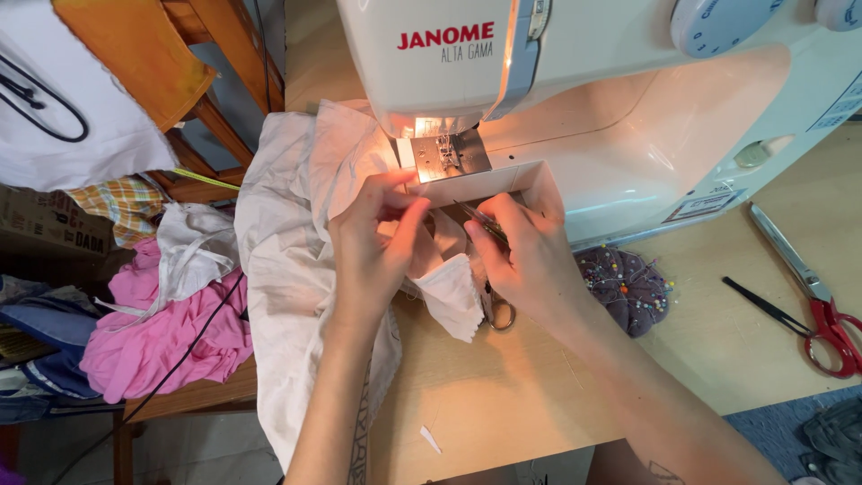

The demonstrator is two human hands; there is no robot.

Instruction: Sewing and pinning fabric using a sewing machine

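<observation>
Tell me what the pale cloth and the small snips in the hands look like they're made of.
The pale cloth looks like thin woven cotton or similar: matte, creased, softly draped. The small snips in the right hand look like metal: narrow, shiny blades, loop handle below. The left hand pinches the cloth.

I'm seeing off-white cloth (287, 269) lying against a white sewing machine (611, 108). A purple pincushion (626, 289) is showing multicoloured pinheads, red-handled scissors (822, 310) are lying nearby, and pink fabric (162, 332) is sitting beside plaid.

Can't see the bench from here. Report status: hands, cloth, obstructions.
Left hand pinching white cloth at sewing machine. Right hand holding small scissors against it. Pincushion beside right wrist, apart.
</observation>
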